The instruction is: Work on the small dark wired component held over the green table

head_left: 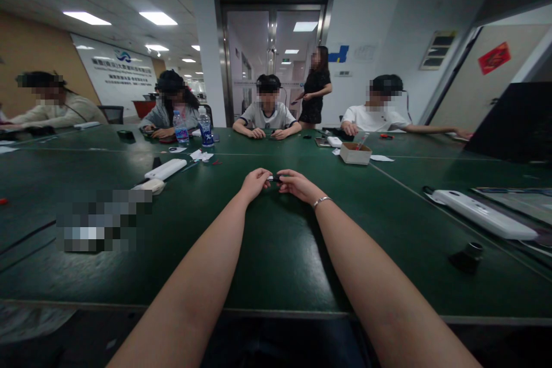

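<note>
Both arms reach out over the green table (284, 241). My left hand (255, 183) pinches the silver end of a small black-and-silver object (274, 179). At its black end, the fingers of my right hand (297, 185) close on the same object from the other side. The piece lies level between the fingertips, just above the table. It is too small to tell its kind, and the fingers cover its ends. A bracelet circles my right wrist.
White power strips lie left (166, 169) and right (483, 214). A small box (356, 153) and two bottles, one labelled blue (206, 127), stand farther back. A dark object with a silver top (473, 250) sits near right. Several people sit opposite; one stands behind.
</note>
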A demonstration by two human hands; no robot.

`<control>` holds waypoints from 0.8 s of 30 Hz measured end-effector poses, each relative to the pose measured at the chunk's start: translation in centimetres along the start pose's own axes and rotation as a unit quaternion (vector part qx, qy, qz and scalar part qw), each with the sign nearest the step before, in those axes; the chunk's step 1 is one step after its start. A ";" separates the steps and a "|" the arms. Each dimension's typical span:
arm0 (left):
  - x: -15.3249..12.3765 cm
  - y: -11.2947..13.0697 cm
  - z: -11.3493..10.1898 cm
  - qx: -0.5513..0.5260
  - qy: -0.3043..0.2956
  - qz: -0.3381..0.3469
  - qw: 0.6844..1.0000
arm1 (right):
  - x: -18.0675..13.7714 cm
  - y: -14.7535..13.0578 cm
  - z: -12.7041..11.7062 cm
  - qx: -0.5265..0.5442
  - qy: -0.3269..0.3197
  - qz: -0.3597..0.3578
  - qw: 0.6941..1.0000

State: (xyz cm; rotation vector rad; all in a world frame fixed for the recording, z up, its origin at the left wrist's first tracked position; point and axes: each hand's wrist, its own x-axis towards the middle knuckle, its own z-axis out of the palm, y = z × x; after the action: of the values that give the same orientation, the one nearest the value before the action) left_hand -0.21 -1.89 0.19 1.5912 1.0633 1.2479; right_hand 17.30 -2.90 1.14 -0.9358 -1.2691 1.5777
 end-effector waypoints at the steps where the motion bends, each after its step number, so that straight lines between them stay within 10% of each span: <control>1: 0.1 -0.2 0.0 0.000 0.000 0.004 1.000 | 0.0 0.0 0.0 -0.001 0.000 -0.001 1.000; 24: 0.5 -0.7 -0.1 -0.029 0.035 0.052 0.998 | 1.3 1.0 -0.1 -0.098 0.049 -0.031 0.993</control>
State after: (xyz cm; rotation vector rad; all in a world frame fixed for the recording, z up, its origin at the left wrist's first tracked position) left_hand -0.33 -1.14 -0.32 1.5856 0.9887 1.4014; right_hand 16.73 -1.71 0.11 -1.0731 -1.3882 1.3606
